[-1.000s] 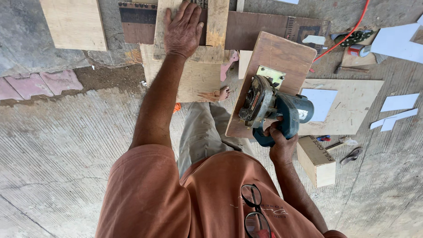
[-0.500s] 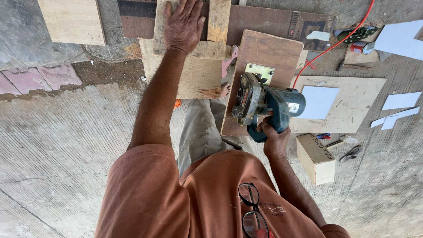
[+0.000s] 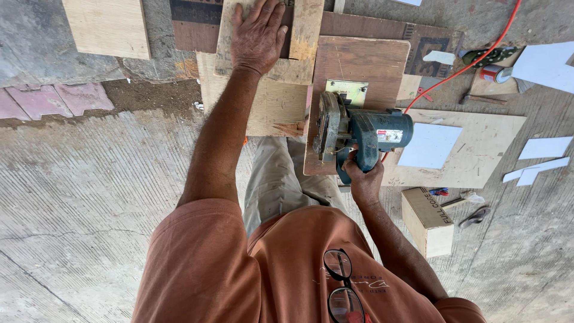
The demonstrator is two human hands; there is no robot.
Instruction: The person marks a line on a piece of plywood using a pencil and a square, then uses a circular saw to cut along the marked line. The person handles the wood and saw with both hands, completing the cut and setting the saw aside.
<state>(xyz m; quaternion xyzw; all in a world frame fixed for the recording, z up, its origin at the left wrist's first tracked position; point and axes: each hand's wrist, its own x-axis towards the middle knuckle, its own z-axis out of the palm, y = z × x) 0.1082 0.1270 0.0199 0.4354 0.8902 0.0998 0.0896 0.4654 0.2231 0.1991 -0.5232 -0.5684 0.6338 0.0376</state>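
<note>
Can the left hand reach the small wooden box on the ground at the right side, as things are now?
Probably not directly. The left hand presses flat on a plywood piece at the far side, and the circular saw in the right hand lies between it and the wooden box.

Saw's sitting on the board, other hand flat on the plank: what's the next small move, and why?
Probably ease the saw forward along the board. The right hand grips its handle, its base lies flat on the board, and the left hand presses the plank beside it, well clear of the blade.

Short-sleeved rust-orange shirt (dark-framed glasses hung at the collar) over light khaki trousers.
</note>
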